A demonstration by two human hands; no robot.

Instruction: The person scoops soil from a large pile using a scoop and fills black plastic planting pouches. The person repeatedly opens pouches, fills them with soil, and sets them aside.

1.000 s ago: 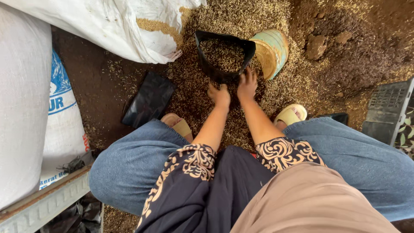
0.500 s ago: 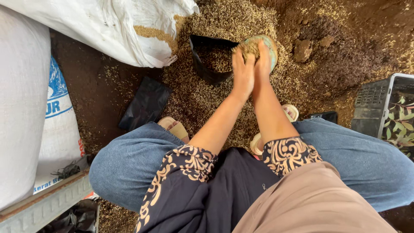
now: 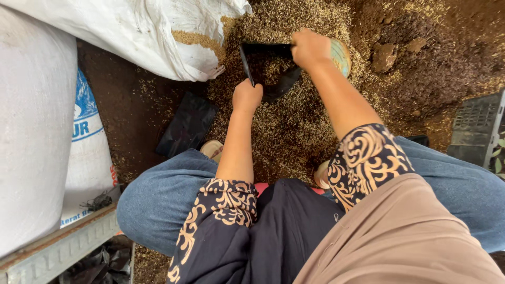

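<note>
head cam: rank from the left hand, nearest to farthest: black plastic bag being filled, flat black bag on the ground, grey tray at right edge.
From the left hand:
1. Black plastic bag, gripped at its rim, just ahead.
2. Flat black bag, on the soil to its left.
3. Grey tray, far right edge.

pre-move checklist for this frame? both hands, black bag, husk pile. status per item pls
1. Left hand grips the near edge of the black plastic bag: ok.
2. Right hand is at the bag's far edge, against the round green-rimmed container: ok; what its fingers pinch: cannot tell.
3. Bag mouth held open between the hands: ok, husks show inside.
4. Bag sits on the pile of tan rice husks: ok.
5. Fill level of the bag: cannot tell, the arm hides part.
6. Spare flat black bag lies apart on the soil: ok.
</note>
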